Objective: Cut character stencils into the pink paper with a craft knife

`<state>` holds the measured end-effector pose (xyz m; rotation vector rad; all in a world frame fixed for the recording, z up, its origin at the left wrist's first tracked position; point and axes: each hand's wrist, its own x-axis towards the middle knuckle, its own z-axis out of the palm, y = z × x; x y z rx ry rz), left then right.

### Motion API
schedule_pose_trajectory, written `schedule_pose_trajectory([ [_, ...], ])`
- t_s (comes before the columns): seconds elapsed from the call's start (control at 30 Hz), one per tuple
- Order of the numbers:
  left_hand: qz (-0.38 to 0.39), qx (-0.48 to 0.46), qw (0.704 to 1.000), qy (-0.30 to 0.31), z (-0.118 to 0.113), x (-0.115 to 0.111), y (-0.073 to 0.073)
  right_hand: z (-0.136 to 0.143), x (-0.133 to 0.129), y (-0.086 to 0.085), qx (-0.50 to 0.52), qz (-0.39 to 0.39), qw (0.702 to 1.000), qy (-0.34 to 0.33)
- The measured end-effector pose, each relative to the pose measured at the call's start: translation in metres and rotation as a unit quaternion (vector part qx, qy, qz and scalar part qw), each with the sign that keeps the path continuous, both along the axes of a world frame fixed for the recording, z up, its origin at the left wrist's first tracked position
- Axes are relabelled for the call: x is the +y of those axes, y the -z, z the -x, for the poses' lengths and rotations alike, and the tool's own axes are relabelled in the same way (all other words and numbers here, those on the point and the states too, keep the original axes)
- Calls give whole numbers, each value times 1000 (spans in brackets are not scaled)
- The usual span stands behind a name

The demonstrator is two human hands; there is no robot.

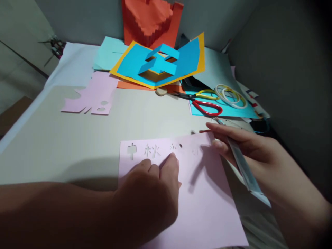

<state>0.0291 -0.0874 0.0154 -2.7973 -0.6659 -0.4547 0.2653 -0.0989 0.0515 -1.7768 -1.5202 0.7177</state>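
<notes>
A pale pink sheet of paper (207,214) lies on the table, with characters cut through it along its far edge. My left hand (155,186) rests on the sheet; its index fingertip touches the paper just below the third, partly cut character. The other left fingers are curled under, so whatever is in them is hidden. At the sheet's far right corner is my right hand (249,152), its thumb by the paper's edge. A slim grey craft knife (241,166) lies between its fingers and across the palm, tip pointing away from me.
Red-and-yellow-handled scissors (193,97) lie beyond the sheet, beside rolls of tape (230,97) and a small stone-like piece (161,92). Behind stand a blue-and-yellow pop-up card (129,64) and a red heart card (178,20). A pink paper scrap (101,90) is at the left.
</notes>
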Motion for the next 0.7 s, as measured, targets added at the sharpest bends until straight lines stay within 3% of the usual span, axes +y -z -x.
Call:
schedule_pose_trajectory([
  [0.17,-38,-26,999,-10,-3,0,3,1,-34,11,33,33,997,57],
  [0.27,-51,-43,998,-23,-3,3,6,-5,-40,19,-3,0,998,62],
  [0.3,-60,-37,998,-1,-2,5,6,-9,-39,21,-15,-17,998,53],
  [0.5,-54,-21,998,-2,2,18,-1,-35,3,18,-77,-54,995,-28],
  [0.7,3,-39,999,-26,2,37,-6,-30,48,17,-113,-51,982,-145],
])
